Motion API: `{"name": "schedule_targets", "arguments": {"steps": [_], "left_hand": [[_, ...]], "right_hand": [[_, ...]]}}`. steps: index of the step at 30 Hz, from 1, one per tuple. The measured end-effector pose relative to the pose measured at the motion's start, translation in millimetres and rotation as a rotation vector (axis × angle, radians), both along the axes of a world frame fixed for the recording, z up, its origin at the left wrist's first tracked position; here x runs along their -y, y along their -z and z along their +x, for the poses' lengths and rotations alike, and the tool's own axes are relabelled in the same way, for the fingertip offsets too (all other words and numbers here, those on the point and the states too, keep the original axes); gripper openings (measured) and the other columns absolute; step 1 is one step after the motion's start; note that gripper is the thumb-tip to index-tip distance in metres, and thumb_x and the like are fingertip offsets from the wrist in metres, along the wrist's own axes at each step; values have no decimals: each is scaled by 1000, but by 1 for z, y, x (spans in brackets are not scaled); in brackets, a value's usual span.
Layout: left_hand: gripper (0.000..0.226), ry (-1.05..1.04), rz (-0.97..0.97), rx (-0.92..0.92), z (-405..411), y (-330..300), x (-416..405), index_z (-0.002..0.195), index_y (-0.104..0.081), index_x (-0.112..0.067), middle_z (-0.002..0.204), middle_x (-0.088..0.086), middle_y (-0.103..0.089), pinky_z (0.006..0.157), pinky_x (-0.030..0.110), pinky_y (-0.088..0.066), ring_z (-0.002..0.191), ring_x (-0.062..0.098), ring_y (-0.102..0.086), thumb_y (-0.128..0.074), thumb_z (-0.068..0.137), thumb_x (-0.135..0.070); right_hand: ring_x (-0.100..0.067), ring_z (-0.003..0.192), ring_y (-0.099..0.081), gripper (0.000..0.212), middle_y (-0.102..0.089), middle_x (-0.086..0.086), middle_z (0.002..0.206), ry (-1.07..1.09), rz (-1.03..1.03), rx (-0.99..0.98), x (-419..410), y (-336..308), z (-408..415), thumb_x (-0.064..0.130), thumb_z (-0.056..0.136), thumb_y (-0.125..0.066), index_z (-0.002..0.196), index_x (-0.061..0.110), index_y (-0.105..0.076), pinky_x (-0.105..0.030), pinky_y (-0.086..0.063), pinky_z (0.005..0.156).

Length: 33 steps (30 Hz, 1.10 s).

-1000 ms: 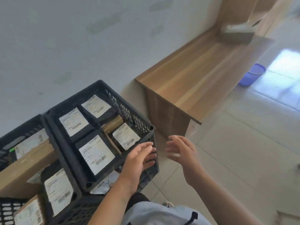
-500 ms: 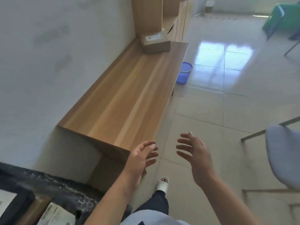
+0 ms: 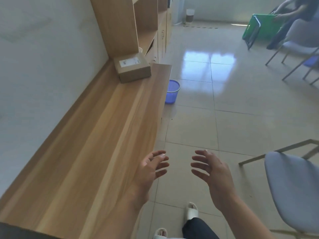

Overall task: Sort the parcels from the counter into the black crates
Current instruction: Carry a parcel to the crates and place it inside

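One brown cardboard parcel [image 3: 132, 67] with a white label on top sits at the far end of the long wooden counter [image 3: 96, 144], against the shelf unit. My left hand [image 3: 151, 168] hovers over the counter's near front edge, fingers spread and holding nothing. My right hand [image 3: 212, 171] is out over the floor beside it, fingers spread, empty too. Both hands are far short of the parcel. A dark strip at the bottom left corner [image 3: 20, 232] may be a black crate's rim; the crates are otherwise out of view.
A blue mesh bin [image 3: 171, 91] stands on the floor by the counter's far end. A grey chair [image 3: 293, 187] is close on my right, more chairs further back. A wooden shelf unit [image 3: 131, 26] rises behind the parcel. Another person handles a green object [image 3: 259, 28] at the far right.
My view has swung from the black crates full of parcels to the counter, and I have moved along it towards the far parcel. Both hands stay raised and empty.
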<state>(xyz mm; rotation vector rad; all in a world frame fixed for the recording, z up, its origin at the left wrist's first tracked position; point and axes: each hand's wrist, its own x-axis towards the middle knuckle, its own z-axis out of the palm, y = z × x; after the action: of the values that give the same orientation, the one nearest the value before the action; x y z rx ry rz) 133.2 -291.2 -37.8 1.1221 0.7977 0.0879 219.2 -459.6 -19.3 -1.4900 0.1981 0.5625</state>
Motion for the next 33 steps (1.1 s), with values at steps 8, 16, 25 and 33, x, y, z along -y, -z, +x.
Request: {"name": "schedule_targets", "arguments": {"steps": [8, 16, 25, 33], "left_hand": [[17, -76, 55, -68, 136, 12, -28, 113, -72, -16, 110, 9, -75, 91, 39, -56, 98, 22, -71, -64, 99, -19], [20, -230, 86, -118, 249, 3, -68, 118, -70, -14, 108, 10, -75, 99, 46, -54, 101, 26, -70, -62, 100, -18], [19, -394, 9, -209, 317, 46, -149, 118, -69, -11, 109, 12, -72, 91, 42, -54, 99, 26, -68, -60, 101, -15], [20, -546, 102, -312, 406, 102, -322, 119, -62, -24, 131, 8, -62, 103, 44, -50, 115, 23, -60, -64, 100, -30]], "right_hand": [[-25, 89, -71, 25, -75, -13, 102, -78, 85, -58, -39, 15, 166, 24, 104, -55, 103, 9, -75, -39, -57, 80], [-27, 91, -70, 23, -74, -15, 103, -243, 56, -113, -81, 18, 318, 20, 103, -56, 105, 8, -74, -39, -56, 79], [-27, 89, -70, 22, -74, -16, 102, -355, 12, -120, -174, 31, 432, 17, 103, -56, 106, 5, -74, -44, -56, 85], [-25, 87, -69, 19, -73, -10, 97, -529, -153, -74, -297, 33, 534, 17, 102, -58, 105, 7, -74, -42, -56, 85]]}}
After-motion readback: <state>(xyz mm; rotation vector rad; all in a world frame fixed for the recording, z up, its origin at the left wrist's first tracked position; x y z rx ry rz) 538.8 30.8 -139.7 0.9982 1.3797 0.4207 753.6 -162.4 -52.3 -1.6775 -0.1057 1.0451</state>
